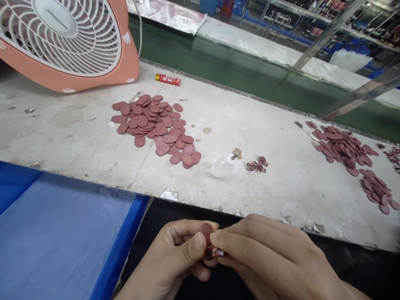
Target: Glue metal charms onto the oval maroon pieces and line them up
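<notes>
- Left hand (168, 254) pinches a flat reddish-brown oval disc (206, 232), near the worn white tabletop (78, 143).
- Right hand (271, 254) meets the disc's edge; fingers obstruct view, grip undetermined.
- Beyond: loose heap of similar discs (153, 121), translucent white bottle (221, 167), red cylinder (170, 80), orange fan with white grille (133, 62).

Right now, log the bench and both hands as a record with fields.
Left hand: pinches a flat maroon oval piece
Right hand: touches that piece; grip partly hidden
Between them: small dark-red bits, partly covered
Far left: coral-framed plastic fan with white grille
Beside fan: red cylinder, yellow end
Centre: loose pile of maroon ovals; translucent white bottle; small dark-red scraps
Far right: more maroon pieces, heaped
</notes>
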Tool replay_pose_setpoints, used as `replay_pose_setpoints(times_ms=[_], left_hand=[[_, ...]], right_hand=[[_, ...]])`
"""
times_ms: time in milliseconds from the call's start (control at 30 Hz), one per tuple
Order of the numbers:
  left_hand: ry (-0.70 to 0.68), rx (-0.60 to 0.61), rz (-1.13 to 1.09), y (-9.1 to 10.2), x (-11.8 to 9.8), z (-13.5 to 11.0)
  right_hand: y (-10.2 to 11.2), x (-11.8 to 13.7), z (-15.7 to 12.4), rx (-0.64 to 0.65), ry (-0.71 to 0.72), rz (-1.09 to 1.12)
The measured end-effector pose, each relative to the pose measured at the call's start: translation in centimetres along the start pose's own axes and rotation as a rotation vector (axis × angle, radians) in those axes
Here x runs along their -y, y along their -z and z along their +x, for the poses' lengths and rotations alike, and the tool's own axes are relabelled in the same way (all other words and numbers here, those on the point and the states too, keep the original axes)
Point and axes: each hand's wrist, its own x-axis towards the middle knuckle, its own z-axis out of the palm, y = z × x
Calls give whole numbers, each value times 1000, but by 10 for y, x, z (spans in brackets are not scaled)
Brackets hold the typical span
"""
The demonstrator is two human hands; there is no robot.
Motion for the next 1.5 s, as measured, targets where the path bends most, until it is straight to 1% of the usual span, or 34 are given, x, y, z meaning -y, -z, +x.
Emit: replay_pose_setpoints(times_ms=[133, 333, 500, 633, 967, 1067, 1200, 1500], left_hand=[[16, 12, -9, 1, -1, 1], [-16, -20, -13, 0, 0, -1], [-5, -25, -10, -1, 1, -1], [-6, -4, -2, 0, 1, -2], [-9, -26, 4, 5, 2, -1], [-26, -31, -6, 6, 1, -1], [-11, -55, -24, 7, -2, 0], [-33, -20, -32, 11, -2, 0]], right_hand=[[0, 0, 0, 10, -14, 1], [-3, -1, -2, 21, -7, -6], [-2, -1, -3, 32, -13, -13], [-2, 0, -3, 37, -14, -12], [-8, -2, -4, 50, -28, -2], [-8, -1, -2, 64, -40, 4], [-10, -2, 3, 70, -49, 29], [-6, -1, 6, 102, -68, 19]])
